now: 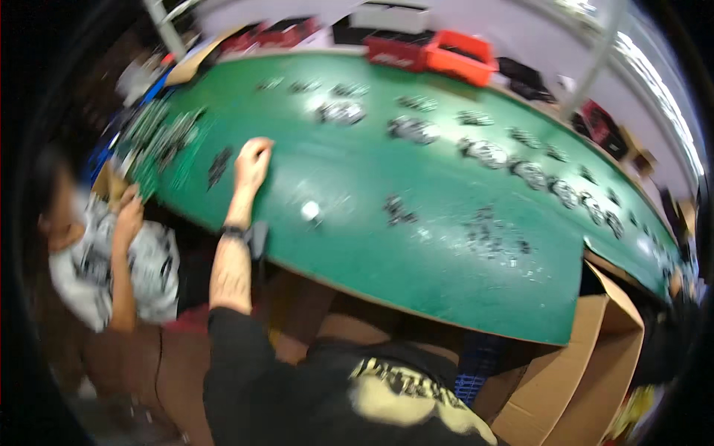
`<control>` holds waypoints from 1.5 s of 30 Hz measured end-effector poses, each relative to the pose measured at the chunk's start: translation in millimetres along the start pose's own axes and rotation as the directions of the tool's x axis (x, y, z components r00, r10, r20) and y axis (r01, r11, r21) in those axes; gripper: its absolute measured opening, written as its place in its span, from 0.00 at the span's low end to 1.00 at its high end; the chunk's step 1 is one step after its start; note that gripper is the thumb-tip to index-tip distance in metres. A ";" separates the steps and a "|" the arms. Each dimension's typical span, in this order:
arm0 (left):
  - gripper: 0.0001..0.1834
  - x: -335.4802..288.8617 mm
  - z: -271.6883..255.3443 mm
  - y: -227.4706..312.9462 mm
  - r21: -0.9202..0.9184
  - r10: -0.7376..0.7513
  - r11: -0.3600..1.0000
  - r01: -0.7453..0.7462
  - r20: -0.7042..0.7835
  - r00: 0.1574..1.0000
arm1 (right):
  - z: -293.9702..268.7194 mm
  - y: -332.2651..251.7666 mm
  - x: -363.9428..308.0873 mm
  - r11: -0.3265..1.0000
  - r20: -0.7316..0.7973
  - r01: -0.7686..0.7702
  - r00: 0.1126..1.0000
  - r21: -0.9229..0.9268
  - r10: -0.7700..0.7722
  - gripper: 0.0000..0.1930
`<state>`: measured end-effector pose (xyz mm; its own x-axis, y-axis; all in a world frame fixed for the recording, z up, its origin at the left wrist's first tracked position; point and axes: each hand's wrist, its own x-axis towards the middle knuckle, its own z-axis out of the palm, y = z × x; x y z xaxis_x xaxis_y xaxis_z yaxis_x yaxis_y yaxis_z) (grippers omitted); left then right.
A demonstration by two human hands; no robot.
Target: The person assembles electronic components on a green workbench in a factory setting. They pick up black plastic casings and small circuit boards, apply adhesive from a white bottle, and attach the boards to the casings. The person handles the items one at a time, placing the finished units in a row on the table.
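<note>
My left hand (253,160) is stretched out over the left part of the green table (357,271), a dark band on its wrist. Its fingers are curled closed; whatever they hold, if anything, is hidden and blurred. Just left of it lies a loose patch of small black parts (219,167). A small white round spot or piece (311,211) shows on the table to the right of my forearm. Farther right are a small heap of dark parts (399,210) and a wider scatter of dark bits (491,234). My right hand is out of the picture.
Rows of dark and shiny piles (413,129) run along the table's far side, with an orange bin (461,57) and a red bin (398,50) behind. Thin strips (160,134) pile up at the left, near a seated person (111,260). An open cardboard box (573,357) stands front right.
</note>
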<state>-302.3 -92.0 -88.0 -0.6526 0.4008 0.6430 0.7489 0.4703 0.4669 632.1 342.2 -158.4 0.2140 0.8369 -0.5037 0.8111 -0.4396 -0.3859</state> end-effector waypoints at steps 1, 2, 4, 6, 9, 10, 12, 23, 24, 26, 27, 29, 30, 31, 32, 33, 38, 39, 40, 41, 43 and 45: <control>0.09 7.9 6.1 21.3 -0.036 -0.007 0.999 0.009 0.039 0.999 | -3.1 8.5 -7.5 1.000 -0.020 -0.016 1.000 0.021 0.017 0.35; 0.09 16.1 6.4 36.4 -0.022 0.045 0.999 -0.044 0.043 0.998 | -4.3 16.5 -14.6 0.999 -0.024 -0.031 0.999 0.033 0.031 0.35; 0.10 17.1 18.1 71.7 -0.130 -0.112 0.983 0.127 0.117 0.987 | -11.9 25.5 -33.8 0.998 -0.062 -0.058 0.996 0.017 0.059 0.35; 0.11 2.7 -6.5 4.4 -0.133 -0.041 0.990 0.054 0.095 0.995 | -9.7 3.7 -23.4 0.999 -0.018 -0.006 1.000 -0.038 0.005 0.35; 0.14 -13.2 -15.9 9.1 0.166 0.064 0.983 -0.085 0.127 0.990 | -24.5 -11.7 -41.5 1.000 -0.073 -0.005 0.997 -0.030 0.003 0.35; 0.13 -5.3 -23.4 3.8 0.160 0.089 0.982 -0.104 0.098 0.991 | -24.6 -14.4 -40.4 1.000 -0.063 0.008 0.998 -0.011 -0.008 0.35; 0.12 -8.0 -13.6 -6.3 0.154 0.033 0.987 -0.050 0.110 0.993 | -27.9 -11.1 -44.9 1.000 -0.067 -0.001 0.998 0.004 0.001 0.35; 0.11 -13.7 -22.1 4.9 0.136 0.059 0.988 -0.074 0.112 0.992 | -27.5 -10.1 -60.1 1.000 -0.074 -0.026 0.997 0.001 0.026 0.34; 0.11 -11.9 -20.8 3.2 0.135 0.069 0.987 -0.084 0.109 0.992 | -28.1 -11.3 -60.2 1.000 -0.078 -0.023 0.997 0.007 0.024 0.34; 0.11 -10.5 -21.8 2.5 0.110 0.052 0.992 -0.063 0.096 0.994 | -28.0 -13.7 -60.3 1.000 -0.078 -0.018 0.997 0.007 0.019 0.34; 0.11 -12.3 -19.9 5.4 0.095 0.039 0.994 -0.048 0.093 0.995 | -31.1 -15.0 -60.5 1.000 -0.081 -0.015 0.997 0.008 0.016 0.34; 0.11 -12.5 -17.8 13.4 0.082 0.028 0.996 -0.035 0.091 0.995 | -32.5 -15.8 -63.1 1.000 -0.087 -0.016 0.996 0.008 0.017 0.34; 0.11 -12.1 -19.7 17.1 0.082 0.023 0.996 -0.030 0.089 0.996 | -31.6 -15.7 -63.1 1.000 -0.089 -0.013 0.996 0.009 0.014 0.33; 0.11 -12.3 -19.5 15.4 0.098 0.039 0.994 -0.048 0.091 0.995 | -32.2 -15.9 -62.6 1.000 -0.088 -0.014 0.996 0.007 0.014 0.33; 0.11 -11.8 -18.2 11.4 0.114 0.055 0.991 -0.066 0.094 0.994 | -33.7 -17.1 -62.6 1.000 -0.088 -0.012 0.996 0.006 0.013 0.33; 0.11 -10.5 -18.3 8.0 0.132 0.074 0.987 -0.087 0.098 0.992 | -33.4 -18.5 -61.7 1.000 -0.088 -0.009 0.996 0.007 0.010 0.33; 0.11 -11.3 -19.5 5.1 0.101 0.066 0.992 -0.075 0.091 0.994 | -33.6 -17.6 -64.0 1.000 -0.088 -0.005 0.996 0.014 0.006 0.33; 0.11 -12.9 -19.8 6.8 0.099 0.061 0.993 -0.070 0.092 0.994 | -35.3 -17.6 -64.2 1.000 -0.091 -0.006 0.996 0.010 0.007 0.33; 0.11 -13.7 -19.6 9.2 0.099 0.063 0.993 -0.072 0.089 0.994 | -35.5 -17.6 -65.0 1.000 -0.092 -0.007 0.996 0.008 0.008 0.33; 0.11 -14.2 -18.9 11.9 0.099 0.065 0.992 -0.073 0.087 0.994 | -35.6 -16.6 -65.8 1.000 -0.094 -0.010 0.996 0.008 0.011 0.33; 0.11 -12.2 -20.7 12.7 0.103 0.067 0.992 -0.075 0.079 0.995 | -34.6 -17.6 -65.7 1.000 -0.092 -0.010 0.996 0.011 0.011 0.33; 0.10 -11.8 -20.2 9.0 0.106 0.064 0.992 -0.072 0.082 0.995 | -35.1 -17.3 -66.8 1.000 -0.089 -0.007 0.996 0.013 0.008 0.33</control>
<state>-285.5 -108.3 -79.1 -0.6109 0.4932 0.6193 0.7776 0.5207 0.3524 622.9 305.3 -90.9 0.2683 0.8589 -0.4362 0.8023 -0.4499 -0.3923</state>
